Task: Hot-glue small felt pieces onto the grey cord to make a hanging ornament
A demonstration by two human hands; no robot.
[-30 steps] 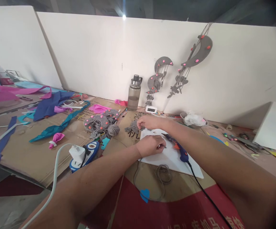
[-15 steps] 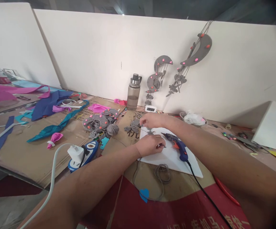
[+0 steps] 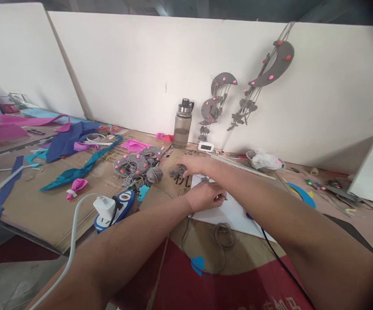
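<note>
My left hand (image 3: 206,197) is closed on a thin grey cord over the white board (image 3: 238,219). The cord (image 3: 223,239) trails from below the wrist into a loose coil on the cardboard. My right hand (image 3: 195,165) reaches across to a small pile of grey felt pieces (image 3: 177,172), its fingers slightly apart and touching or just above them. Another grey piece (image 3: 204,179) lies on the board between the hands. My right forearm hides most of the blue glue gun; its black cable (image 3: 278,258) runs toward me.
Left of the hands lie grey crescents with coloured dots (image 3: 131,165), a yarn ball (image 3: 154,175) and a blue power strip (image 3: 121,206). A water bottle (image 3: 182,125) and small clock (image 3: 206,147) stand by the wall, where grey crescent hangings (image 3: 278,64) hang. A blue scrap (image 3: 197,265) lies in front.
My right hand has moved left from above the board to the grey felt pieces, and its forearm now covers the glue gun. My left hand stays closed in place.
</note>
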